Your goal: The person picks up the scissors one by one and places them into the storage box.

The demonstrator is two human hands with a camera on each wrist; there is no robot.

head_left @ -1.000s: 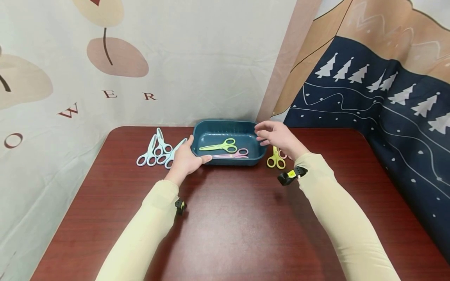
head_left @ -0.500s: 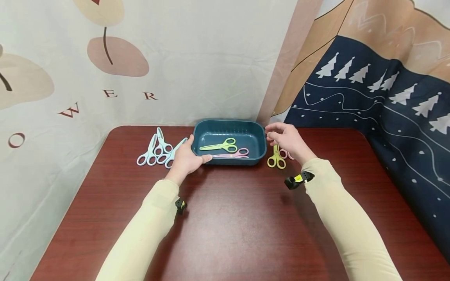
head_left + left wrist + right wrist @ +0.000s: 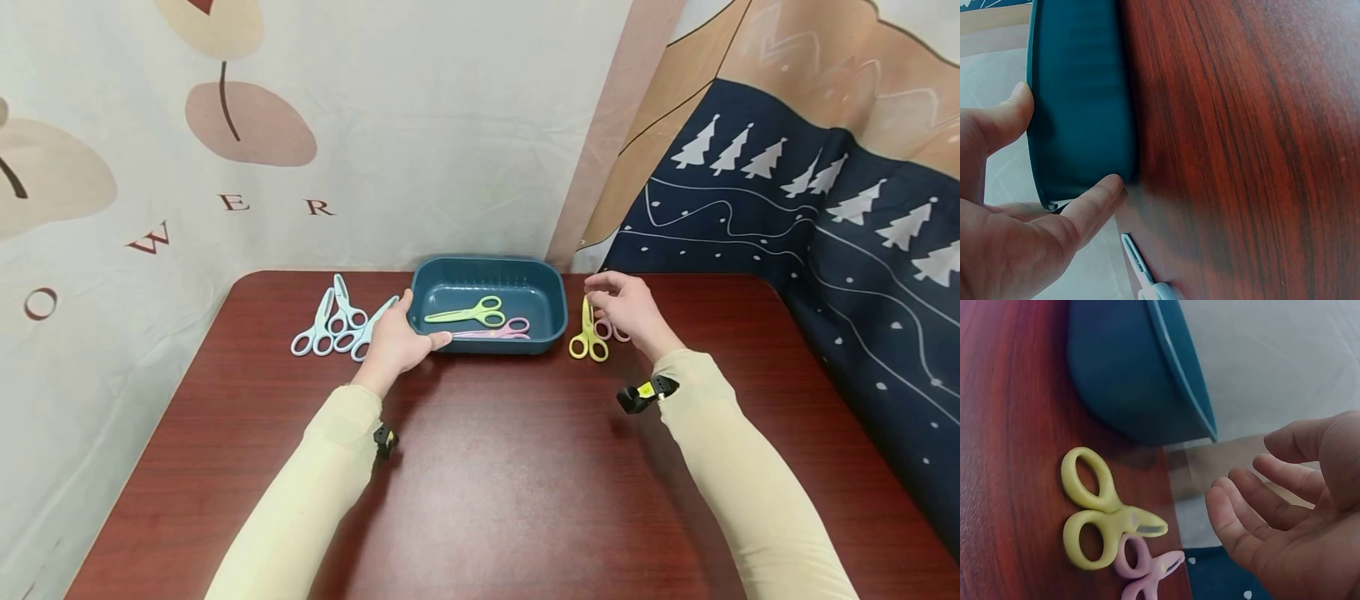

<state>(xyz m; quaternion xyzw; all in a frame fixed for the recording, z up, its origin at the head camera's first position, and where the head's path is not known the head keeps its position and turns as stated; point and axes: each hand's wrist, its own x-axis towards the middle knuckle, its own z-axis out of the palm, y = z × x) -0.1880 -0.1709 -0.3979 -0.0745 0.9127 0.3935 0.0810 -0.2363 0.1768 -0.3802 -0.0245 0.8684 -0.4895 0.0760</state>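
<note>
My left hand (image 3: 396,337) rests against the left end of the dark teal bin (image 3: 491,345), thumb at the front rim; the left wrist view shows its fingers touching the bin (image 3: 1082,94). Inside the bin lie green scissors (image 3: 468,313) and pink scissors (image 3: 506,330). My right hand (image 3: 628,310), fingers loosely bent and holding nothing, hovers over the yellow scissors (image 3: 588,333) and a second pink pair (image 3: 611,331), right of the bin. In the right wrist view, the yellow scissors (image 3: 1113,519) and pink scissors (image 3: 1147,569) lie beside the hand (image 3: 1300,531).
Several light blue scissors (image 3: 322,325) lie on the dark red table (image 3: 487,467), left of the bin and close to my left hand. A pale printed cloth (image 3: 420,150) hangs behind the table, with a navy tree-patterned cloth (image 3: 750,208) at the right.
My right hand has moved right, away from the bin's right end, and slightly nearer the front, over the scissors there. My left hand and the bin have stayed in place.
</note>
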